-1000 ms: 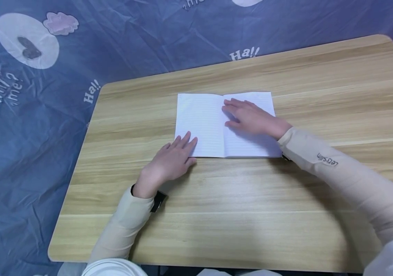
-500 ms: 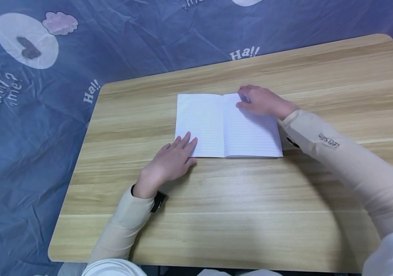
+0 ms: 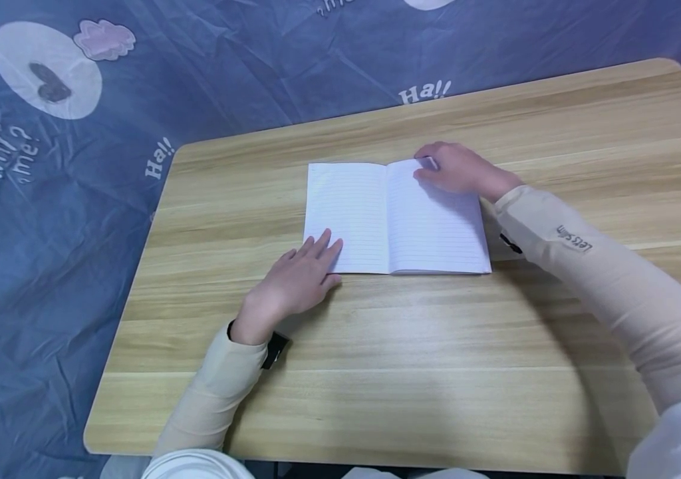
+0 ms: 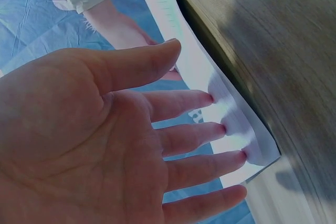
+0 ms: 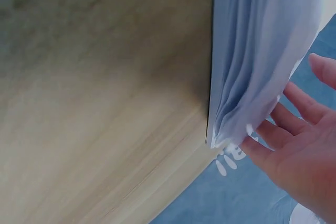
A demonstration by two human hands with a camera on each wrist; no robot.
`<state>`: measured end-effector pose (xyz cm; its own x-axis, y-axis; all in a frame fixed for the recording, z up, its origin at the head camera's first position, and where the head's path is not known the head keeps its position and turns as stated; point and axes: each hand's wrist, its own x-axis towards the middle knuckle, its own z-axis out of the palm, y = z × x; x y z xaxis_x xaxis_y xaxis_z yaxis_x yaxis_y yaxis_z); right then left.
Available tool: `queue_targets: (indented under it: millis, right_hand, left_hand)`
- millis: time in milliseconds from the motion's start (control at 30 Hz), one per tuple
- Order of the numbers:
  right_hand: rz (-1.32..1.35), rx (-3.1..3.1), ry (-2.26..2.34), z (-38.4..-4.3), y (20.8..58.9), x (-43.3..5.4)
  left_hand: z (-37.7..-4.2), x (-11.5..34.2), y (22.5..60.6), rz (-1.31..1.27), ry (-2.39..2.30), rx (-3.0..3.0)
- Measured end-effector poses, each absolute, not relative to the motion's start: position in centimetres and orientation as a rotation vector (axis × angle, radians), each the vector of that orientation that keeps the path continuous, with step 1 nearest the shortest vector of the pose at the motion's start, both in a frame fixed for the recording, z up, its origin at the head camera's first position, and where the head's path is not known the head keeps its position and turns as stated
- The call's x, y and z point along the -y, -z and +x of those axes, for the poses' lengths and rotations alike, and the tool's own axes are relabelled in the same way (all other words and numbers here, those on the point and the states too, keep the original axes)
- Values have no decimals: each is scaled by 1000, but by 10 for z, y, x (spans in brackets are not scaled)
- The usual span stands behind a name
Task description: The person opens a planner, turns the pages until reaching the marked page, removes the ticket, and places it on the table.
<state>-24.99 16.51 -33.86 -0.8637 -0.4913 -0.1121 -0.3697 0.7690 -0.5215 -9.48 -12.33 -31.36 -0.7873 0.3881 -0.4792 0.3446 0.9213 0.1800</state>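
An open notebook (image 3: 349,199) with white lined pages lies flat on the table, its fold near the middle. My left hand (image 3: 292,283) is spread, its fingertips resting on the near left corner of the left page. In the left wrist view, the fingers of the left hand (image 4: 121,135) are straight and apart. At the far edge of the right page is my right hand (image 3: 460,169), thumb over the paper. The right wrist view has the fingertips of the right hand (image 5: 299,140) against the top page, thumb held away; the page edges (image 5: 236,72) are slightly fanned.
The wooden table (image 3: 412,392) extends on all sides of the notebook. Behind it and at the left hangs a blue printed cloth (image 3: 209,73). A beige sleeve covers each forearm, with a dark wrist device (image 3: 274,349) by the left hand.
My right hand has moved from the middle of the right page up and right to its far edge, with its fingers drawn in somewhat. The left hand has stayed put.
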Motion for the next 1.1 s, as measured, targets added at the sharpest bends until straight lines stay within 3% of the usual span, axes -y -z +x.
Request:
queue_targets:
  millis: [400,1100]
  right_hand:
    - [-549,-2803,811,-249,329,-181]
    - [-599,-2763,771,-247,331,-187]
  left_hand:
    - [-95,123,313,529,-110,-2562]
    - [-94,122,313,520,-95,-2552]
